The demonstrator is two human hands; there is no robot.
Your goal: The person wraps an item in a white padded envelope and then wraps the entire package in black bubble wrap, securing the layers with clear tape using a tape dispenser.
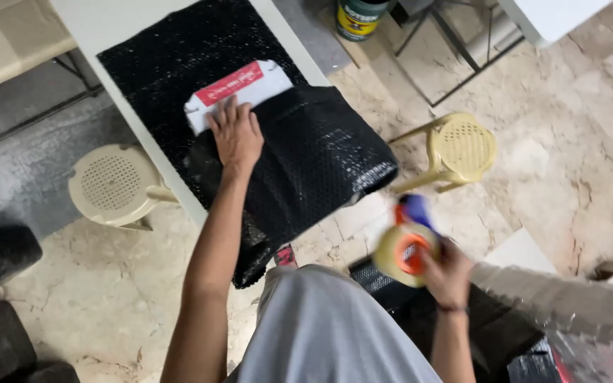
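Pressing flat at the centre of the frame, the left hand (236,134) lies with its fingers (230,108) stretched out and close together on a white, red-labelled cardboard box (239,91). The box is half covered by a sheet of black bubble wrap (313,152), which is folded over its lower part and hangs off the edge of the white counter (94,21). The counter runs from the upper left of the frame toward the centre.

At the lower right, away from the counter, the right hand (450,273) grips a blurred tape dispenser with a tan roll, orange core and blue-red frame (407,248); its fingers are curled around the handle.

A cream plastic stool with a perforated round seat (113,184) stands at the left of the frame, beside the counter edge. A yellow plastic stool (460,147) stands on the marble floor (576,128) at the right. A green-and-yellow paint can (358,17) sits at the top edge.
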